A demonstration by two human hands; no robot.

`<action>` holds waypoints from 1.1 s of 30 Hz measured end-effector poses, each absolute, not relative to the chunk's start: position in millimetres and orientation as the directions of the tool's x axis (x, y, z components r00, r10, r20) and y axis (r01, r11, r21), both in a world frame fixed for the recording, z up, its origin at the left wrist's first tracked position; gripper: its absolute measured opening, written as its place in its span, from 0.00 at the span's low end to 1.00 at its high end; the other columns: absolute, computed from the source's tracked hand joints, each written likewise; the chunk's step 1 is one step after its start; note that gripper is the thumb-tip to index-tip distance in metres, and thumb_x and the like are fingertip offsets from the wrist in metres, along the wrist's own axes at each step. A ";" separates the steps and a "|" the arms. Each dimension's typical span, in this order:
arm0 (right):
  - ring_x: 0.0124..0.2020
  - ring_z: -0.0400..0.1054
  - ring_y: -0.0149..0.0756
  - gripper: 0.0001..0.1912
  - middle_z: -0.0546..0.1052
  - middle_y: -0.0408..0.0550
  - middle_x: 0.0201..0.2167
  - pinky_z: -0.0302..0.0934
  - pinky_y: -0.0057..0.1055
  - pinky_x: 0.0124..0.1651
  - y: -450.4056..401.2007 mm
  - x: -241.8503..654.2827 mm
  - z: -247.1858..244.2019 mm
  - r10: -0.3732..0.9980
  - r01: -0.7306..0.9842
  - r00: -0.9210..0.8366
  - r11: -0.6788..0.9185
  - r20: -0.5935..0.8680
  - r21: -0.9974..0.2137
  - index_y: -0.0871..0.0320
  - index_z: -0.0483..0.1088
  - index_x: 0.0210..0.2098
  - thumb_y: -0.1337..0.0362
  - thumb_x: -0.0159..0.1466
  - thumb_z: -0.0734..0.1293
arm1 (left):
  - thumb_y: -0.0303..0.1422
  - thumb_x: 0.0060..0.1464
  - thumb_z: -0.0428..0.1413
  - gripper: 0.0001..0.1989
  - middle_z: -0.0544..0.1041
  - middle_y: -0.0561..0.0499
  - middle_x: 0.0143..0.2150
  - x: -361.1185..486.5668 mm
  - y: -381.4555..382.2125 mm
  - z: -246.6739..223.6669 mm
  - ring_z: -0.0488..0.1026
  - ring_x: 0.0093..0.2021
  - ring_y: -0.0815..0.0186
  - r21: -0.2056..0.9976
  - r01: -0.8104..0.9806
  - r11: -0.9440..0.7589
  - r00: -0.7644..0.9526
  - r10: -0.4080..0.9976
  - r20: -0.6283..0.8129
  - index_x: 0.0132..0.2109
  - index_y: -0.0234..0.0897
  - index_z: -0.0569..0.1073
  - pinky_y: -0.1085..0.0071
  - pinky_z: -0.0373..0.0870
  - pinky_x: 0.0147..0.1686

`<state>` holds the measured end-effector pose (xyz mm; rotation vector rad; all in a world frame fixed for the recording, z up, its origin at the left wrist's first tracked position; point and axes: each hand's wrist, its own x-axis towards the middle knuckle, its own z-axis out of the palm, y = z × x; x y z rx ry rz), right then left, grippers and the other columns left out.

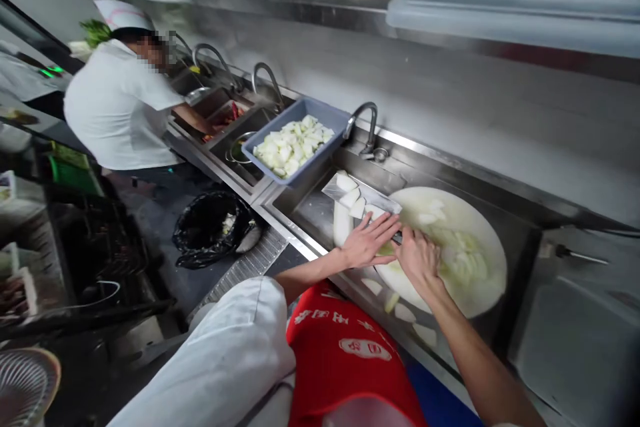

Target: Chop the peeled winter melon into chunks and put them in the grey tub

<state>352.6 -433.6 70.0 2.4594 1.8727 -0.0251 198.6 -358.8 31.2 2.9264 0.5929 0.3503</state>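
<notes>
My right hand [419, 257] is wrapped around the handle of a cleaver, whose wide blade [334, 191] points left, off the edge of a round white cutting board [485, 293]. White vegetable pieces [350, 197] lie in a row on the blade. My left hand [369, 240] rests flat with its fingers stretched out over the blade's near end, against the last pieces. On the board sit pale green-white slices [465, 259]. Several loose pieces [404, 312] lie along the sink's near side. A long white vegetable [343, 223] is partly under the blade.
A blue-grey tub [261, 167] of cut vegetable pieces straddles the sink divider, with a faucet [370, 127] beside it. A black-lined bin [213, 230] stands on the floor. Further left, a co-worker [125, 103] reaches into another sink. A steel shelf [330, 3] hangs overhead.
</notes>
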 end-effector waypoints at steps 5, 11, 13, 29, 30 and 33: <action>0.44 0.75 0.46 0.13 0.78 0.60 0.43 0.63 0.32 0.40 -308.4 270.3 87.7 0.992 0.993 0.119 -0.119 -0.046 0.013 0.63 0.71 0.47 0.59 0.69 0.69 | 0.58 0.66 0.43 0.44 0.50 0.43 0.76 106.9 -248.3 35.2 0.39 0.77 0.55 0.235 0.463 -0.855 0.830 0.511 0.222 0.77 0.36 0.42 0.49 0.38 0.75; 0.47 0.74 0.48 0.14 0.77 0.66 0.45 0.65 0.34 0.45 -190.0 192.2 89.7 0.994 0.999 0.039 -0.037 -0.098 0.025 0.66 0.69 0.50 0.62 0.69 0.68 | 0.58 0.65 0.44 0.46 0.47 0.41 0.77 20.6 -125.3 17.7 0.38 0.77 0.52 0.247 0.531 -0.811 0.790 0.579 0.203 0.77 0.34 0.40 0.48 0.36 0.74; 0.47 0.75 0.49 0.13 0.77 0.67 0.45 0.65 0.35 0.46 -171.3 179.6 90.6 0.993 0.999 0.043 -0.039 -0.107 0.037 0.67 0.69 0.50 0.64 0.70 0.66 | 0.57 0.66 0.44 0.45 0.46 0.41 0.77 3.0 -92.3 8.8 0.37 0.77 0.53 0.253 0.517 -0.818 0.801 0.566 0.195 0.77 0.33 0.40 0.49 0.36 0.74; 0.42 0.72 0.47 0.18 0.77 0.60 0.42 0.58 0.34 0.39 -352.9 320.2 110.1 0.686 0.675 0.728 -0.714 -0.006 0.187 0.62 0.72 0.48 0.55 0.68 0.65 | 0.32 0.65 0.43 0.17 0.78 0.44 0.47 -12.0 -128.8 -54.5 0.74 0.51 0.60 0.590 0.420 -0.689 0.882 0.462 -0.088 0.48 0.39 0.76 0.59 0.70 0.58; 0.41 0.72 0.47 0.19 0.77 0.61 0.41 0.58 0.34 0.38 -379.2 329.3 113.2 0.620 0.608 0.784 -0.771 0.009 0.191 0.63 0.73 0.48 0.54 0.67 0.65 | 0.29 0.63 0.45 0.15 0.79 0.46 0.45 9.8 -168.2 -61.7 0.76 0.46 0.61 0.626 0.355 -0.694 0.928 0.345 -0.143 0.44 0.41 0.77 0.61 0.73 0.54; 0.38 0.73 0.48 0.21 0.78 0.61 0.39 0.56 0.34 0.37 -458.8 344.7 118.6 0.407 0.390 0.910 -0.905 0.082 0.173 0.64 0.75 0.47 0.52 0.65 0.66 | 0.26 0.59 0.55 0.09 0.80 0.52 0.44 79.5 -286.3 -82.6 0.77 0.46 0.63 0.697 0.193 -0.690 0.977 0.069 -0.202 0.42 0.43 0.78 0.71 0.73 0.51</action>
